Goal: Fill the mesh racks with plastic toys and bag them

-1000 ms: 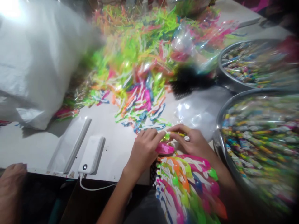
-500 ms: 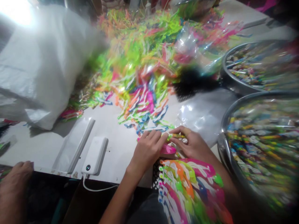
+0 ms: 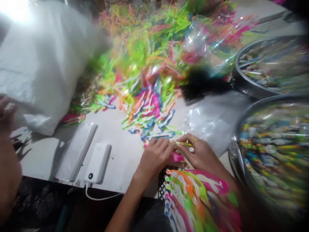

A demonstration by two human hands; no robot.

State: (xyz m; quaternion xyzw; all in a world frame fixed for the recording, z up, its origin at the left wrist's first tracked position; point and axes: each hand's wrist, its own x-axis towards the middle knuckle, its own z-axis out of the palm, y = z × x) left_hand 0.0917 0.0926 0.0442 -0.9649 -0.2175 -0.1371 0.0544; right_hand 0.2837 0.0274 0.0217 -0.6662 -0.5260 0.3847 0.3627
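My left hand (image 3: 156, 156) is closed over a glossy pink plastic piece (image 3: 175, 157), which sticks out below its fingers. Close beside it on the right, my right hand (image 3: 199, 150) pinches a thin yellow patterned stick (image 3: 184, 143) between thumb and fingers. The stick's left end meets the left fingertips. Below my hands, a row of pink, orange, green and white plastic pieces (image 3: 198, 190) lies across a black perforated basket (image 3: 162, 185). Just beyond my fingers is the near end of a heap of similar coloured pieces (image 3: 154, 106).
Two round metal basins (image 3: 235, 135) of colourful thin sticks stand at right. Clear plastic bags (image 3: 205, 119) lie beside them. At left are a large white sack (image 3: 41, 64), a clear flat pack (image 3: 76, 153) and a cabled white power bank (image 3: 98, 162). Another person's arm (image 3: 8, 180) reaches in.
The other person's hand at the left has risen from the table edge toward the white sack. My own hands stay nearly in place, close together. The view has shifted slightly.
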